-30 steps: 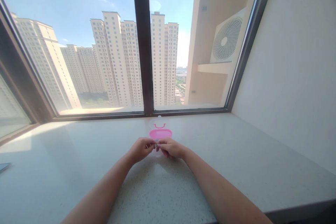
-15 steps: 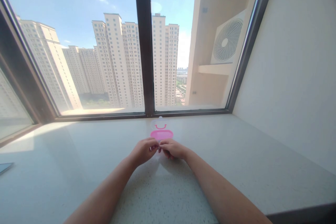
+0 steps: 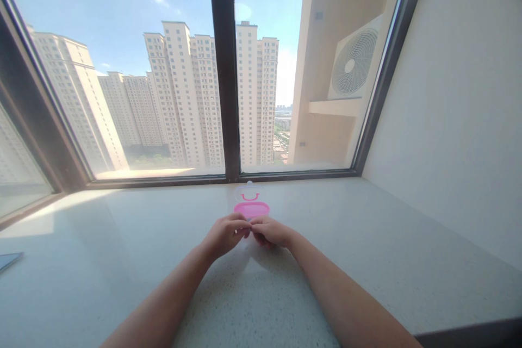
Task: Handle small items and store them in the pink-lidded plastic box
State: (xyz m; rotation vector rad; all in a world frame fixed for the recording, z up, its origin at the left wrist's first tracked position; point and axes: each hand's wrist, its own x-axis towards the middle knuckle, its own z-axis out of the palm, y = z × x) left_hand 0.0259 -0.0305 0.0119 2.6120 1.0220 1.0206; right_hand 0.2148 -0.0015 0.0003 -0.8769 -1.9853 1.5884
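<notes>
My left hand (image 3: 229,232) and my right hand (image 3: 269,231) meet fingertip to fingertip low over the pale sill. Both are closed in a pinch. Whatever sits between the fingertips is too small and too covered to name; a bit of grey shows there. Just beyond my hands lies a shallow pink box (image 3: 252,209), open at the top, its near edge partly behind my fingers. Its clear lid (image 3: 249,194), with a pink handle-shaped mark, lies folded back on the window side.
The speckled stone sill (image 3: 253,299) spreads under my arms. A dark window frame (image 3: 230,92) stands behind the box, and a white wall (image 3: 452,114) rises on the right. A thin flat object (image 3: 10,261) lies at the far left edge.
My left fingertips have shifted slightly right, and the fingers of both hands have closed in a little at the meeting point. The box and lid stay put.
</notes>
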